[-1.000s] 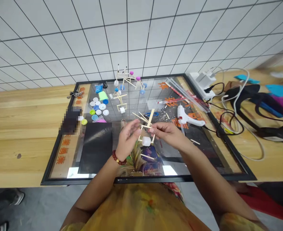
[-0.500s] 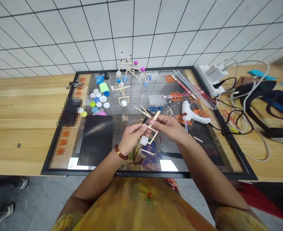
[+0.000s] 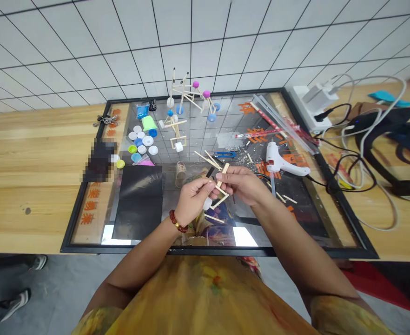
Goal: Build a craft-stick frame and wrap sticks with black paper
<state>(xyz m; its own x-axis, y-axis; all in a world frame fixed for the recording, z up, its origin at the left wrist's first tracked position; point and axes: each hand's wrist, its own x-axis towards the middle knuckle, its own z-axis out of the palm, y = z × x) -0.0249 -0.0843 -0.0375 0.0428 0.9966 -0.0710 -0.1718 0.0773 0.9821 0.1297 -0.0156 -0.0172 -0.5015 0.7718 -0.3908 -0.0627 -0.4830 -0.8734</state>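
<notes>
Glass tabletop [image 3: 233,125], stick frame [image 3: 220,201] behind fingers [image 3: 226,174]

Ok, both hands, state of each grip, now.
Left hand: closed, grip on the wooden stick frame.
Right hand: closed, grip on the same frame.
</notes>
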